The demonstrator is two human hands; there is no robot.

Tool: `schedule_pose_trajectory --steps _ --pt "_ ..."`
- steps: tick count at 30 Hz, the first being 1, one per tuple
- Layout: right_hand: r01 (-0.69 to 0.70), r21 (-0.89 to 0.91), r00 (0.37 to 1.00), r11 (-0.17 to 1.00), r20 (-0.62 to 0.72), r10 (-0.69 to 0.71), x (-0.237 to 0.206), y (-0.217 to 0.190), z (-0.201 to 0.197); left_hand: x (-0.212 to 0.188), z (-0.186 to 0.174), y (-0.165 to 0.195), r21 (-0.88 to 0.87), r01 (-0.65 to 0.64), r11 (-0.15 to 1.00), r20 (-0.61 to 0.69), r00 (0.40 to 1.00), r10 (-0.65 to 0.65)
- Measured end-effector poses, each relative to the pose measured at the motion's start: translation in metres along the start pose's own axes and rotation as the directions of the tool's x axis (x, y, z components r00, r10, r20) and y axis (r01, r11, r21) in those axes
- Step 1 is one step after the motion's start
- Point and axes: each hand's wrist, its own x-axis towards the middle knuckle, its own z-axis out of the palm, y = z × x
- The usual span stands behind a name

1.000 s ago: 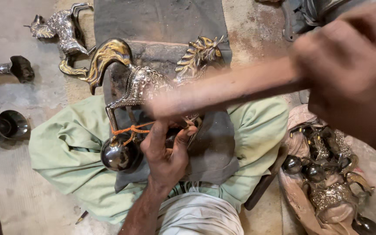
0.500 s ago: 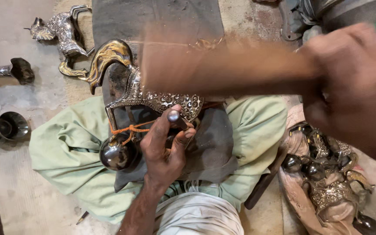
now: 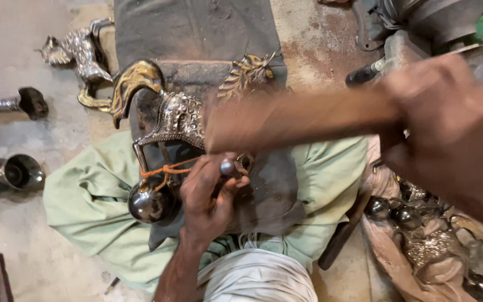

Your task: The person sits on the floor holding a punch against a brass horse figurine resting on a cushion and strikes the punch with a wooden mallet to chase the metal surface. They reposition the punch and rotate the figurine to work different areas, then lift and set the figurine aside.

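Embossed metal piece (image 3: 177, 120) at frame centre, lying on dark block (image 3: 197, 84), orange cord (image 3: 166, 170) tied at lower edge, polished metal ball (image 3: 149, 201) just below. Left hand (image 3: 208, 193) below centre: fingers curled tight, pinching small round-headed punch (image 3: 227, 166) against piece. Right hand (image 3: 448, 128) at right, close to camera, fingers wrapped shut around wooden handle (image 3: 297, 120); handle motion-blurred, crossing above piece. Green cloth (image 3: 79, 196) under work. Horse figurine (image 3: 79, 53) upper left; hammer (image 3: 26, 103) and metal cup (image 3: 20, 172) at left edge; more metal pieces (image 3: 426, 235) lower right.
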Motion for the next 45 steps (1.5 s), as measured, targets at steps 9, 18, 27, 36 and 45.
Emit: schedule_pose_trajectory --steps 9,18,27,36,45 --pt "-0.542 0.578 0.832 0.61 0.268 0.486 -0.112 -0.023 0.098 0.029 -0.001 0.029 -0.368 0.119 0.922 -0.148 0.972 -0.184" --pt "-0.548 0.754 0.761 0.363 0.27 0.589 -0.169 -0.046 0.146 0.097 0.062 0.042 0.434 -0.049 0.9 0.369 0.921 -0.128" --pt "-0.465 0.799 0.78 0.38 0.167 0.604 -0.168 -0.024 0.142 0.095 0.066 0.052 0.544 -0.243 0.803 0.494 0.867 -0.072" --pt "-0.407 0.636 0.889 0.656 0.111 0.444 -0.158 0.006 0.109 0.093 0.065 0.051 0.492 -0.247 0.835 0.495 0.868 -0.035" --pt "-0.413 0.68 0.868 0.606 0.091 0.489 -0.161 -0.001 0.105 0.095 0.063 0.049 0.491 -0.266 0.829 0.545 0.837 -0.055"
